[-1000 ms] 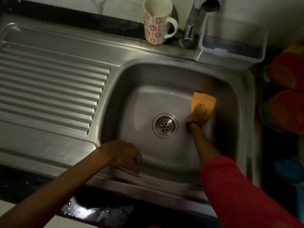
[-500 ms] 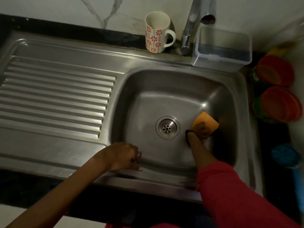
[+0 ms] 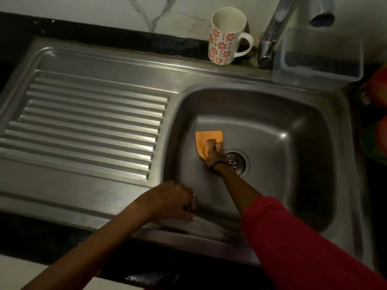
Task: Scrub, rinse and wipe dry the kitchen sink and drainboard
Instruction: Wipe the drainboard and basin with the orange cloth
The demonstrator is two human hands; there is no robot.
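Sink (image 3: 293,114) — steel, dim; right hand (image 3: 213,152) presses orange cloth (image 3: 206,139), left hand (image 3: 171,200) curled on rim.

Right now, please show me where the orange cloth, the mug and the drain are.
orange cloth (image 3: 206,136): head view, on its upper flat part above the fingers.
mug (image 3: 222,47): head view, on its flowered side.
drain (image 3: 240,162): head view, on its metal ring, right of the wrist.

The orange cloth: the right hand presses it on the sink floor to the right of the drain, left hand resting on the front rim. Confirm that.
Wrong side. The head view shows the right hand pressing the orange cloth on the sink floor to the left of the drain, not the right. The left hand does rest on the front rim.
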